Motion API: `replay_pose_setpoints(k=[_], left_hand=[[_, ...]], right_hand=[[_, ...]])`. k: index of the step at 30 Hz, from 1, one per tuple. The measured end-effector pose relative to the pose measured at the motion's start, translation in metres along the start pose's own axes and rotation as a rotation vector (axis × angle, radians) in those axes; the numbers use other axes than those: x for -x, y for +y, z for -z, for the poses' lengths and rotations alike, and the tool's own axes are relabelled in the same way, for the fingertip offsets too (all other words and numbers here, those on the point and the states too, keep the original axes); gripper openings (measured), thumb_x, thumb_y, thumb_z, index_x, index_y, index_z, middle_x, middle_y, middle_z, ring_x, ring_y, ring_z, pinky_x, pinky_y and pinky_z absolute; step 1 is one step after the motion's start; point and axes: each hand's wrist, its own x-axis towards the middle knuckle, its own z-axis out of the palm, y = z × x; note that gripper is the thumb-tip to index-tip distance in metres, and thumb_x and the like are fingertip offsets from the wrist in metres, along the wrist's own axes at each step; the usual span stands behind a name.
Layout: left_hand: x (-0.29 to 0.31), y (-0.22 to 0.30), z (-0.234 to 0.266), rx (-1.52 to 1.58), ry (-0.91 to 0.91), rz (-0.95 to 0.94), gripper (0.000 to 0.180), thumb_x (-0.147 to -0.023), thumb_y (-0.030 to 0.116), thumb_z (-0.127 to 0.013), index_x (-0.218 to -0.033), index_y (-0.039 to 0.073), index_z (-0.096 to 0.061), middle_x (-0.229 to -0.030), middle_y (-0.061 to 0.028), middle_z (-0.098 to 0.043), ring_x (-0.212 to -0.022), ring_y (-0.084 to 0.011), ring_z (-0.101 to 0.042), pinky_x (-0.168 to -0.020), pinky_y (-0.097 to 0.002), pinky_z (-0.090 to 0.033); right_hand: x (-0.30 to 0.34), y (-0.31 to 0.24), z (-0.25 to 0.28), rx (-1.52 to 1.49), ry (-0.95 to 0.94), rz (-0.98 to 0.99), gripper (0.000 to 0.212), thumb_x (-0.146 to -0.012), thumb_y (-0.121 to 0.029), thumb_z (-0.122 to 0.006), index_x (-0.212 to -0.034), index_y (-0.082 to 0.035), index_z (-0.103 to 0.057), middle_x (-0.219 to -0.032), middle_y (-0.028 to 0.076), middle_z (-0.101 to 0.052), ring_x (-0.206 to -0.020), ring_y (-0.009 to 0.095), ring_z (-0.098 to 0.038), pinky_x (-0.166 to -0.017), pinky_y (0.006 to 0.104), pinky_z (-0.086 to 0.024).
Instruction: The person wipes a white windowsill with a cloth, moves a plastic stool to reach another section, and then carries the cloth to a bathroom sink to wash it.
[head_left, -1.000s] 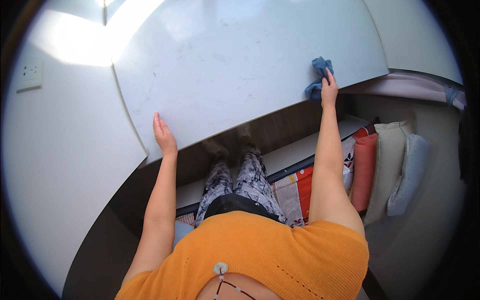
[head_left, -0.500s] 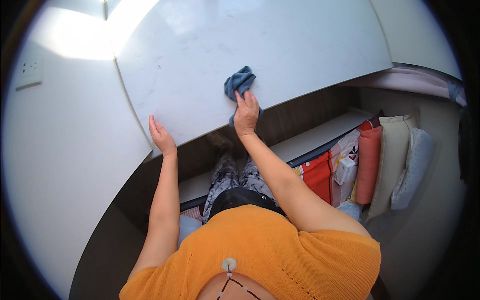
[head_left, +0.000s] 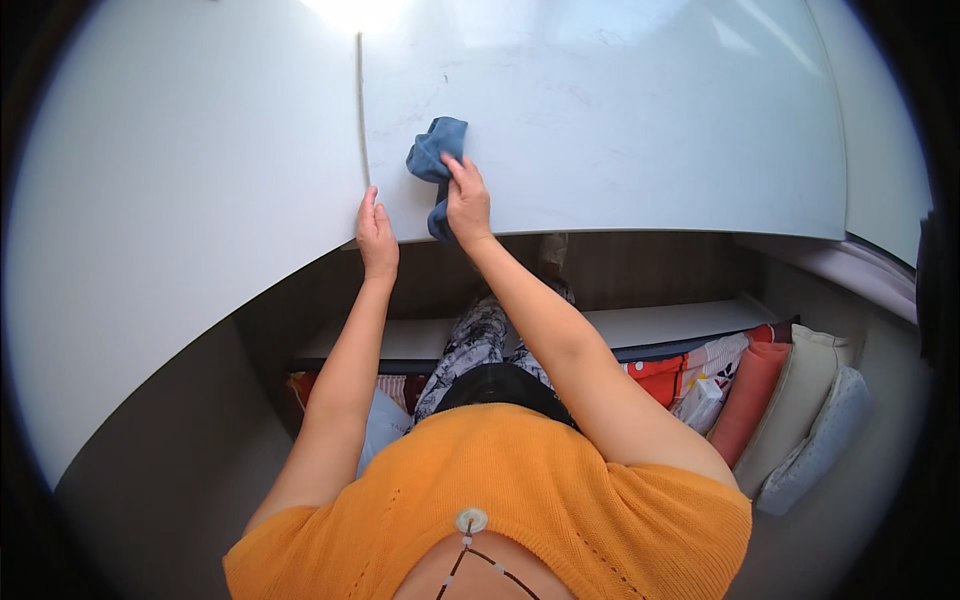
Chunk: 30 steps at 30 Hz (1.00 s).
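Observation:
A crumpled blue cloth (head_left: pixel 435 160) lies on the white tabletop (head_left: pixel 640 120) near its left front corner. My right hand (head_left: pixel 466 200) presses on the cloth with the fingers curled over it. Beside it, my left hand (head_left: pixel 376 236) rests flat on the table's front edge at the corner, fingers together, holding nothing. Both forearms reach up from the lower edge, over my orange top.
A white wall panel (head_left: pixel 180 220) stands left of the table. Below the table are a low white shelf (head_left: pixel 660 325), patterned and orange cushions (head_left: pixel 750 395) and pale pillows (head_left: pixel 820 440) at the right.
My right hand has swept the blue cloth leftward across the tabletop, from the right part to the left corner. The view has shifted and the left hand stays on the edge.

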Motion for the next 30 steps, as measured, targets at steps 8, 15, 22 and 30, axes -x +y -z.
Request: replay_pose_setpoints(k=[8,15,22,30], left_hand=[[0.005,-0.012,0.014,0.341,-0.025,0.157,0.039,-0.101,0.020,-0.038,-0.129,-0.005,-0.047,-0.131,-0.0144,-0.052,-0.125,-0.0211,-0.046,-0.107,-0.0319,-0.033],[0.022,-0.006,0.026,0.402,-0.062,0.178,0.036,-0.101,0.019,-0.038,-0.126,-0.003,-0.050,-0.126,-0.0157,-0.057,-0.120,-0.0226,-0.051,-0.103,-0.0320,-0.037],[0.031,0.000,0.034,0.348,-0.096,0.177,0.036,-0.101,0.019,-0.038,-0.126,-0.004,-0.051,-0.125,-0.0140,-0.057,-0.119,-0.0203,-0.051,-0.102,-0.0304,-0.036],[0.050,0.014,0.052,0.366,-0.087,0.217,0.037,-0.101,0.020,-0.039,-0.126,-0.006,-0.050,-0.126,-0.0142,-0.056,-0.120,-0.0197,-0.050,-0.104,-0.0303,-0.035]], right_hand=[[0.003,0.032,0.081,0.288,-0.109,0.174,0.038,-0.085,0.003,-0.050,-0.121,-0.006,-0.059,-0.120,0.021,-0.054,-0.114,0.038,-0.049,-0.096,0.0423,-0.040],[0.016,0.026,0.050,0.535,-0.565,0.693,0.047,-0.073,-0.006,-0.057,-0.119,-0.013,-0.061,-0.116,0.008,-0.055,-0.115,0.027,-0.050,-0.094,0.0385,-0.043],[-0.019,0.003,-0.027,0.614,-0.794,0.898,0.033,-0.078,-0.015,-0.055,-0.108,-0.019,-0.067,-0.119,-0.001,-0.053,-0.121,0.020,-0.045,-0.095,0.0335,-0.040],[-0.082,-0.006,-0.051,0.686,-0.494,0.865,0.032,-0.081,-0.013,-0.053,-0.109,-0.019,-0.067,-0.115,-0.002,-0.056,-0.115,0.019,-0.049,-0.089,0.0322,-0.042]])
